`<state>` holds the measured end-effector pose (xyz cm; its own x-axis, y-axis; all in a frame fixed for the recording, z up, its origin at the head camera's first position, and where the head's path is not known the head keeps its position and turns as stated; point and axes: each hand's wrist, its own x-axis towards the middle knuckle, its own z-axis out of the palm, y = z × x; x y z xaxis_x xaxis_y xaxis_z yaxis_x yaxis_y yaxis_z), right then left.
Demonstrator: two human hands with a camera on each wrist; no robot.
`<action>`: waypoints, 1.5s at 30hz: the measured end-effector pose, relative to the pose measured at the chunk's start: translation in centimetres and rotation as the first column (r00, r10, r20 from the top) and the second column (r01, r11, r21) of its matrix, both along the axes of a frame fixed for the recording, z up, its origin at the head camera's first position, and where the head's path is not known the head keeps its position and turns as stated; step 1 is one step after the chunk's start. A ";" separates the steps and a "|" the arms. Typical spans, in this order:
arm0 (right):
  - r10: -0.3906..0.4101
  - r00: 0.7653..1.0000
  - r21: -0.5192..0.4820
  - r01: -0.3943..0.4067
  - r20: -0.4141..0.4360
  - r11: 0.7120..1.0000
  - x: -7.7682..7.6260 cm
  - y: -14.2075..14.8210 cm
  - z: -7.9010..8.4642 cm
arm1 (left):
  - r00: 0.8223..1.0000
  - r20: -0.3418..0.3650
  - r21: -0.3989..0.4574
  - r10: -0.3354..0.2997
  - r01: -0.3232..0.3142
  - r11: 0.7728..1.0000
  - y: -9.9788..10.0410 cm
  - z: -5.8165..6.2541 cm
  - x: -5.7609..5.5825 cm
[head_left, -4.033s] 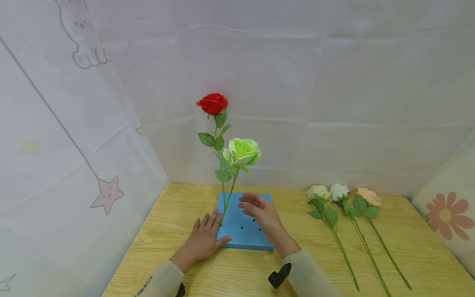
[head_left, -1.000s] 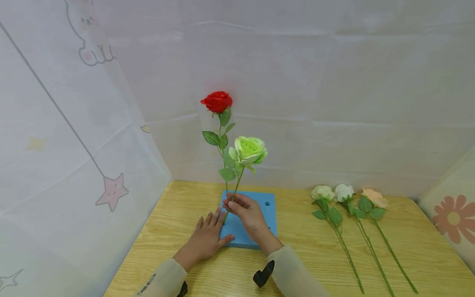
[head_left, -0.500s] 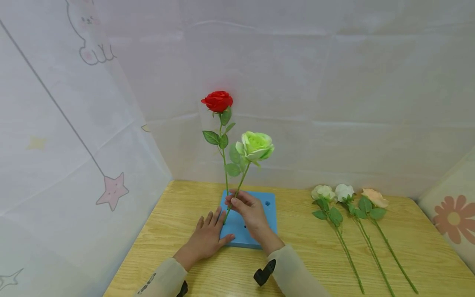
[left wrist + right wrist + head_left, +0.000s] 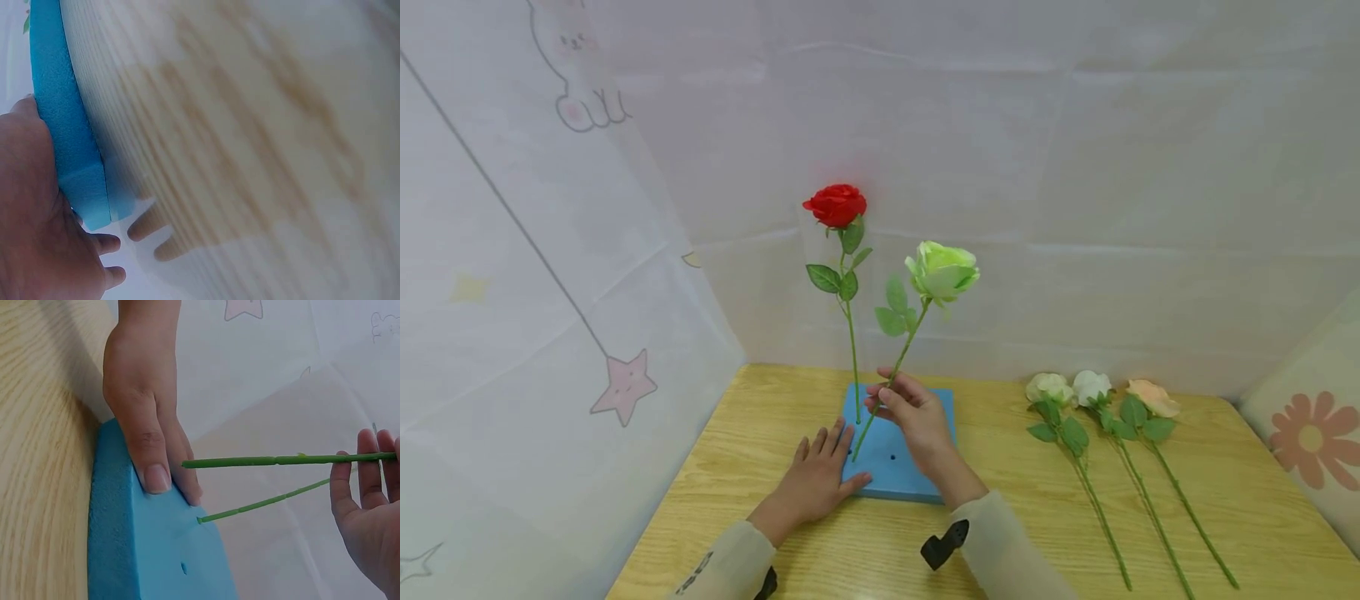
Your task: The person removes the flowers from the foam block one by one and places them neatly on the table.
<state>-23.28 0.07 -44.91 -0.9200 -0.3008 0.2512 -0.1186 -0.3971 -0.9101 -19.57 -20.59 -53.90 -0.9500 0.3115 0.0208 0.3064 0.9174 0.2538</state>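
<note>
My right hand [image 4: 917, 417] pinches the stem of a light green artificial rose [image 4: 942, 273], which leans to the right. In the right wrist view the bare lower end of its stem [image 4: 231, 462] hangs clear above the blue foam block [image 4: 162, 550]. My left hand [image 4: 812, 475] lies with straight fingers on the block's left edge, thumb on its front corner. A red artificial rose [image 4: 837, 207] stands upright, its stem set in the block [image 4: 891, 483] near the back left. Small holes show in the block's top, one close to my left fingertips.
Three more artificial roses, cream [image 4: 1049, 388], white [image 4: 1091, 387] and peach [image 4: 1153, 398], lie side by side on the wooden table [image 4: 1000, 483] at the right, stems toward me. A pale cloth backdrop [image 4: 970, 167] rises behind the table.
My right hand has taken hold of the green rose's stem and drawn it up out of its hole, moving it up and right. My left hand stays on the block.
</note>
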 end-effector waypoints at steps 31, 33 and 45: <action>-0.002 1.000 0.208 0.001 0.004 0.978 1.2 7.8 -0.5 | 1.000 0.007 0.003 0.004 -0.004 1.000 0.0 0.3 0.1; -0.005 1.000 0.234 0.001 0.021 0.972 1.4 8.5 -0.5 | 1.000 0.005 -0.007 -0.001 0.001 1.000 0.0 0.2 0.1; 0.013 0.997 0.342 -0.037 0.074 0.939 2.6 11.9 -0.4 | 1.000 -0.012 0.008 -0.018 0.018 1.000 0.0 0.2 0.1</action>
